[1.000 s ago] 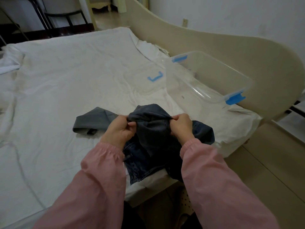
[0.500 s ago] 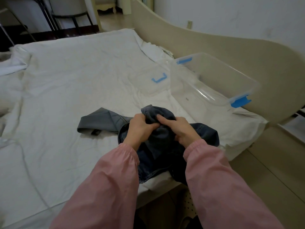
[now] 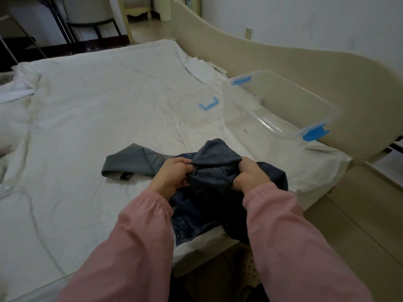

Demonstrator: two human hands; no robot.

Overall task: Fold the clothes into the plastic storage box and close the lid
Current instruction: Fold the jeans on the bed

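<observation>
Head camera shows me the hands drawn apart again. Half a second back they sat knuckle to knuckle on the bundle. Now the left hand (image 3: 172, 176) and right hand (image 3: 248, 174) each clutch a fistful of the dark jeans (image 3: 214, 168), fingers curled tight, with a hump of denim raised between them at the bed's near edge. I judge they're hunting for an edge and folding hasn't begun. The denim looks heavy, stiff and seamed; the grey garment (image 3: 130, 162) touching it lies limp and smooth. The clear hard-walled box (image 3: 283, 92) with blue latches stands empty to the right, its lid (image 3: 209, 104) flat on the wrinkled sheet (image 3: 98, 101).
</observation>
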